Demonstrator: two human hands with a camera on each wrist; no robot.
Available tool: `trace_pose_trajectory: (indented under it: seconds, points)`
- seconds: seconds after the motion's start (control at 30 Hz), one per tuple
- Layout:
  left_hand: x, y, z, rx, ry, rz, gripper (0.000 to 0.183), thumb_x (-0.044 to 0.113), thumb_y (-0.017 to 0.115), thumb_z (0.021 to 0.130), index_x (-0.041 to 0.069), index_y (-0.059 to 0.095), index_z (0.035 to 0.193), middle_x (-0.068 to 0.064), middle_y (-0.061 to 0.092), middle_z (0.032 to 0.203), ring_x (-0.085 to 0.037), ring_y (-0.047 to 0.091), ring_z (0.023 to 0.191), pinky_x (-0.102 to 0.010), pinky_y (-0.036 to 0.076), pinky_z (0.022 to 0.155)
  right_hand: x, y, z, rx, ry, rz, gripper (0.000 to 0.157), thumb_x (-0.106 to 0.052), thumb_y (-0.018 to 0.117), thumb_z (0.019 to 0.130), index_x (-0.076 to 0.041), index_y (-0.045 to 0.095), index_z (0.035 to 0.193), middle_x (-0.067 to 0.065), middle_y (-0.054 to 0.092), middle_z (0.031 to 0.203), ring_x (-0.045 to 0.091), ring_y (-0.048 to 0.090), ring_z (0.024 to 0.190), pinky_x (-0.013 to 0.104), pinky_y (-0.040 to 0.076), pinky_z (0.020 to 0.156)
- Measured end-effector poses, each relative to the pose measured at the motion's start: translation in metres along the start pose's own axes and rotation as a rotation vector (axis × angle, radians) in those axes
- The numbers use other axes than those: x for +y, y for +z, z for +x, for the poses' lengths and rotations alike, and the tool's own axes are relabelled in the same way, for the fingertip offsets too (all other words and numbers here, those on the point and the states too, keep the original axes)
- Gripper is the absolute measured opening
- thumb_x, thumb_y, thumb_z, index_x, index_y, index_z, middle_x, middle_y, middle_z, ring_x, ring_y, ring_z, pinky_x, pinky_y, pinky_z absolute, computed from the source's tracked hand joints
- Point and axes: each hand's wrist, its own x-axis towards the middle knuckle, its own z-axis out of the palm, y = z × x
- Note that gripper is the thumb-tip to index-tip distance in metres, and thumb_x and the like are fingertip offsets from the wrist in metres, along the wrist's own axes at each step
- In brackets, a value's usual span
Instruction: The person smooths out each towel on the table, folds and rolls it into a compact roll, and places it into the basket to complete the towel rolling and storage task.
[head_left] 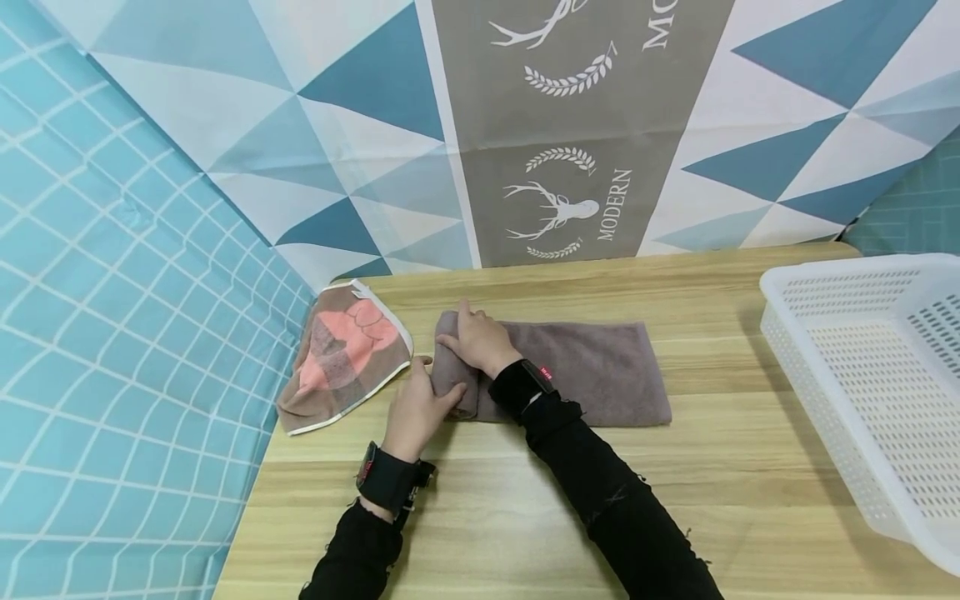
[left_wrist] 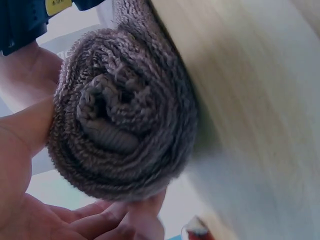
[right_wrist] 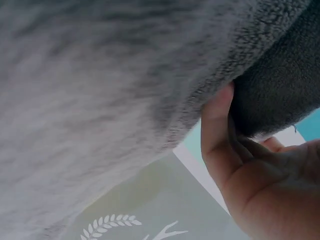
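Observation:
A grey-brown towel (head_left: 607, 379) lies lengthwise on the wooden table, its left end wound into a thick roll (head_left: 452, 367). My left hand (head_left: 415, 410) grips the near end of that roll, thumb on top and fingers around its left side. At the far end, my right hand (head_left: 482, 340) holds the roll too, its wrist crossing over the towel. The left wrist view shows the coiled layers of the towel roll (left_wrist: 125, 170) end-on. In the right wrist view, the fingers (right_wrist: 217, 130) curl against the dark underside of the roll.
Left of the roll lies a brown cloth (head_left: 337, 358) with a pink pattern and white edging, against the blue gridded side sheet (head_left: 135, 292). A white perforated plastic basket (head_left: 832, 392) stands at the right. Behind the table (head_left: 720, 467) hangs a patterned sheet (head_left: 555, 133).

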Motion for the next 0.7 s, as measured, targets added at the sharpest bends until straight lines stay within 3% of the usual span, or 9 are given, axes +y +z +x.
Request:
trace_pose_trajectory:
  seconds: [0.07, 0.2, 0.3, 0.57, 0.7]
  points:
    - [-0.001, 0.0, -0.001, 0.047, 0.017, 0.024, 0.067, 0.033, 0.079, 0.084, -0.001, 0.047, 0.132, -0.015, 0.063, 0.079, -0.028, 0.061, 0.067, -0.038, 0.044, 0.056, 0.0, 0.001, 0.0, 0.015, -0.007, -0.023, 0.07, -0.052, 0.051, 0.099, -0.006, 0.032, 0.15, 0.025, 0.057, 0.13, 0.039, 0.06, 0.115, 0.048, 0.052, 0.089]
    - [-0.003, 0.002, -0.001, 0.176, 0.083, 0.082, 0.059, 0.024, 0.086, 0.077, 0.002, 0.051, 0.12, -0.018, 0.062, 0.093, -0.036, 0.063, 0.084, -0.046, 0.049, 0.066, 0.0, 0.002, -0.001, 0.065, -0.001, -0.06, 0.066, -0.054, 0.049, 0.1, -0.011, 0.041, 0.148, 0.022, 0.051, 0.136, 0.036, 0.056, 0.12, 0.047, 0.05, 0.093]
    - [-0.004, 0.004, -0.001, 0.245, 0.146, 0.122, 0.058, 0.017, 0.089, 0.072, 0.001, 0.051, 0.113, -0.02, 0.059, 0.101, -0.039, 0.06, 0.092, -0.049, 0.05, 0.072, -0.003, 0.001, -0.001, 0.096, 0.002, -0.044, 0.064, -0.053, 0.05, 0.1, -0.007, 0.046, 0.145, 0.022, 0.049, 0.137, 0.036, 0.056, 0.12, 0.046, 0.048, 0.096]
    - [0.001, 0.016, -0.002, 0.274, 0.279, 0.229, 0.061, 0.019, 0.091, 0.07, 0.0, 0.05, 0.112, -0.02, 0.051, 0.099, -0.036, 0.052, 0.087, -0.044, 0.046, 0.075, -0.006, 0.003, -0.004, 0.079, 0.01, 0.068, 0.084, -0.059, 0.053, 0.096, 0.0, 0.031, 0.151, 0.026, 0.046, 0.143, 0.038, 0.061, 0.112, 0.046, 0.049, 0.096]
    - [0.003, 0.017, -0.003, 0.29, 0.369, 0.201, 0.05, 0.033, 0.08, 0.084, 0.001, 0.054, 0.113, -0.018, 0.053, 0.099, -0.033, 0.051, 0.087, -0.042, 0.045, 0.078, -0.001, -0.001, -0.003, 0.033, 0.05, 0.125, 0.079, -0.049, 0.057, 0.097, 0.001, 0.029, 0.152, 0.026, 0.047, 0.143, 0.037, 0.06, 0.116, 0.045, 0.048, 0.097]
